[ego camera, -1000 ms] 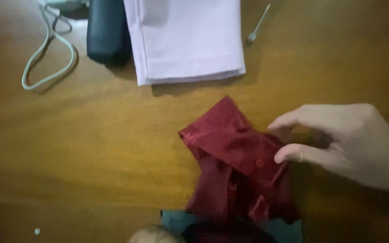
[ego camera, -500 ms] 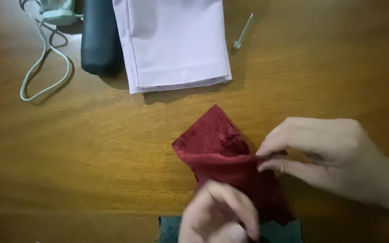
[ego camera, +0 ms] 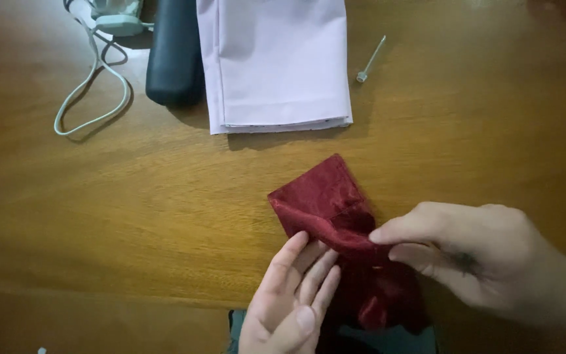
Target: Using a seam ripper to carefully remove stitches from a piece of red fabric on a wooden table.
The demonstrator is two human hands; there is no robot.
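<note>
A dark red satin cloth (ego camera: 325,196) lies crumpled on the wooden table (ego camera: 132,196), near the front edge. My right hand (ego camera: 473,255) pinches a fold of it between thumb and forefinger at its right side. Palm up and fingers together, my left hand (ego camera: 293,298) touches the cloth's lower left edge with its fingertips. The lower part of the cloth hangs over the table edge, partly hidden behind my hands.
A folded pale lilac fabric (ego camera: 276,62) lies at the back middle. Left of it sit a dark blue case (ego camera: 175,56) and a white charger with its looped cable (ego camera: 93,85). A small metal pin (ego camera: 369,60) lies to the right. Teal cloth (ego camera: 394,341) shows below.
My left hand came up from below and reached the cloth's left edge. My right hand closed its pinch on the fold. The cloth has been folded narrower.
</note>
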